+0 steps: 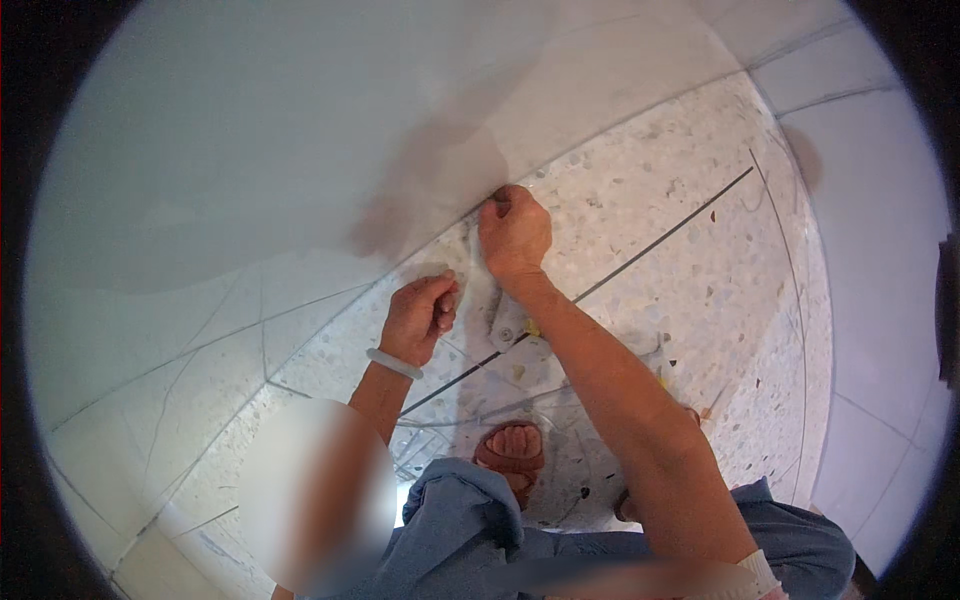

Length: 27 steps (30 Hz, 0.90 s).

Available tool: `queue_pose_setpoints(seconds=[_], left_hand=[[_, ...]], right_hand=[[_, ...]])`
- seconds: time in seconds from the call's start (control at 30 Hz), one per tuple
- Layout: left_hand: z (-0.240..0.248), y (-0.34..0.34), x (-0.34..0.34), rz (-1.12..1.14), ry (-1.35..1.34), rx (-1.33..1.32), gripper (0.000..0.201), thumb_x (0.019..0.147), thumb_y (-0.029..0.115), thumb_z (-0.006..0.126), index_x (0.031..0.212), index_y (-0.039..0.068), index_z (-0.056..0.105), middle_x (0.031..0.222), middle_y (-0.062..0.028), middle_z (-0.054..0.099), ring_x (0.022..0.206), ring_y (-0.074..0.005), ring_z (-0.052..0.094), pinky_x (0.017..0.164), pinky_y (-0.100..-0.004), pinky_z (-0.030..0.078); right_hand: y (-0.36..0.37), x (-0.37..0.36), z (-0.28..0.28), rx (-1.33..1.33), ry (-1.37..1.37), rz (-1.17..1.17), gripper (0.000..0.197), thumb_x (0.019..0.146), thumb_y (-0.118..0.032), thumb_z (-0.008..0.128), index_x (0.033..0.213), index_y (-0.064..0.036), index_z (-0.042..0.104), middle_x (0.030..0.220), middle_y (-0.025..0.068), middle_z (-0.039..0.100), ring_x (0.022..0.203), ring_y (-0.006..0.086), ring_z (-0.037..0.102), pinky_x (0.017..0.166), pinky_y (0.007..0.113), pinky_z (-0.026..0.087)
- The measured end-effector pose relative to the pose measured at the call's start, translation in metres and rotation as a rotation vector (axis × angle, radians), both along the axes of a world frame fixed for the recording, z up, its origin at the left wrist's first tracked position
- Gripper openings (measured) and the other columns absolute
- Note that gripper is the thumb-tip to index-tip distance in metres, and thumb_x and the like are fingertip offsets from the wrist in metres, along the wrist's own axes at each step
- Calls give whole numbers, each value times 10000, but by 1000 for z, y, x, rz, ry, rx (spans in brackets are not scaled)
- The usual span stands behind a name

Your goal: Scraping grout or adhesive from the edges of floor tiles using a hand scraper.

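View: head camera, looking down at a pale, speckled terrazzo floor [640,200].
Right hand: bare right hand [516,230], reaching farther than the left; fingers curled at the thin dark seam [585,146] where floor meets wall. Small dark gap by thumb; cannot tell whether anything is pinched.
Left hand: bare left hand [418,312], nearer the body, just short of the seam; fingers bent in, narrow. Palm side hidden, contents cannot be told.
Left wrist: pale, smooth ring-shaped bracelet [394,363].
Work spot: seam runs diagonally, lower left to upper right; right fingertips at it.
Markings: small yellow patch [533,327] beside right wrist, next to a small pale piece with a round spot [506,335]; too small to tell if printed.
Wall: smooth pale grey wall [250,150], a hand-and-arm shadow [430,180] across it.
Floor line: straight dark strip [660,237] set in the terrazzo, passing beneath right forearm.
Right side: pale tiled surface [880,330]; dark object [946,310] at rim, kind unclear.
In the way: blue cloth trousers [455,520] and brown strapped sandal [495,463] fill lower middle; blurred whitish patch covers part of left forearm.
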State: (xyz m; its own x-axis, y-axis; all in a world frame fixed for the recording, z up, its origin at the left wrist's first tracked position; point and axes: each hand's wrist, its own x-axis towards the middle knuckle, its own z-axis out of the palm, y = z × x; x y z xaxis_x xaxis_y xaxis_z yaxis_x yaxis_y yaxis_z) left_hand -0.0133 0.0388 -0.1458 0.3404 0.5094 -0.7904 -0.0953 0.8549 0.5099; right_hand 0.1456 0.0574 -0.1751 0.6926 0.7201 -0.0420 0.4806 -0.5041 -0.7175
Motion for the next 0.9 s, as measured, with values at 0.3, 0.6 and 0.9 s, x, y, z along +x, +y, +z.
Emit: queue_pose_setpoints(seconds=[0.3,0.6,0.9], left_hand=[[-4,-1,0,-23,53,48,194,913,225,639,829,52,615,642,6,510,486,-91,419,437,-233,313],[0,-3,-1,-31,42,51,215,923,244,628,830,50,609,639,9,500,491,-90,419,443,-233,311],[3,-6,-6,-83,79,76,204,933,237,609,845,54,607,638,19,505,497,-81,426,448,-230,318]], right_hand=[[3,-7,0,-14,7,9,173,766,-209,633,784,-42,592,751,209,649,728,417,635,637,513,497],[0,23,2,59,38,45,148,708,-183,634,683,-37,633,684,198,632,678,413,627,624,481,510],[-42,104,20,5,26,140,128,733,-122,641,803,-35,704,722,199,661,699,380,661,647,439,537]])
